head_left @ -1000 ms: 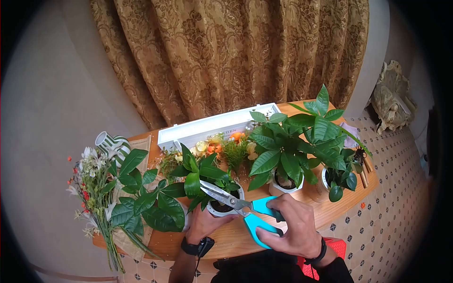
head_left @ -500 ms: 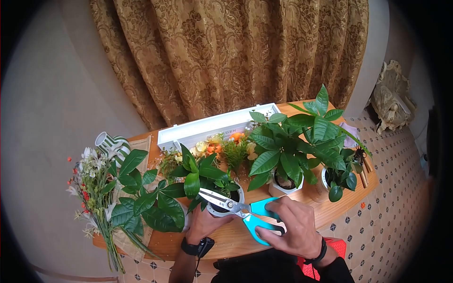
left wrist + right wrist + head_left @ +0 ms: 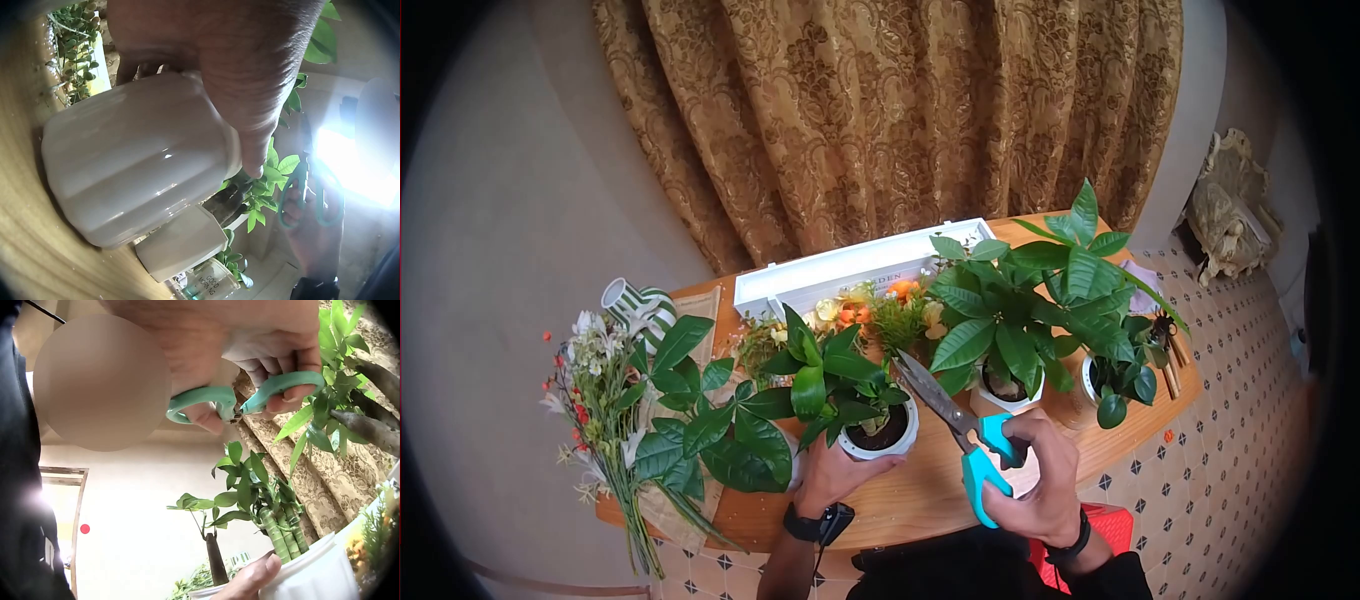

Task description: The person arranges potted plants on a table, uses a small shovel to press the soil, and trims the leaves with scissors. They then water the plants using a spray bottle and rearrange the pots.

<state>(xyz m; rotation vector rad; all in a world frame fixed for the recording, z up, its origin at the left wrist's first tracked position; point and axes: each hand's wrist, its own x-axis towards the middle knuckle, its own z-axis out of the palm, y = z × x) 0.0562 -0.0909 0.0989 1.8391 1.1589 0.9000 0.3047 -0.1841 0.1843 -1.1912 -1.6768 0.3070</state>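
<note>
My left hand (image 3: pixel 840 474) grips a white fluted flower pot (image 3: pixel 137 162), thumb along the rim and fingers round its far side. A leafy plant with thick green stalks (image 3: pixel 284 531) grows from dark soil in it. My right hand (image 3: pixel 1040 480) holds scissors (image 3: pixel 945 400) by their turquoise handles (image 3: pixel 284 387), thumb through one loop and fingers through the other. The blades point up and left, nearly together, just right of the potted plant's rim. In the left wrist view, the right hand (image 3: pixel 315 237) with the scissors appears beyond the pot.
Left of the pot stands another leafy plant (image 3: pixel 750 445), beside cut flowers (image 3: pixel 595 400) and a striped vase (image 3: pixel 640 308). Behind are a white planter box (image 3: pixel 800 290) and orange and yellow flowers. A larger plant (image 3: pixel 1010 310) and a small potted plant (image 3: pixel 1120 380) stand at right.
The scissors have moved right, off the plant's leaves, and their blades have come closer together. The left hand and the pot have stayed in place.
</note>
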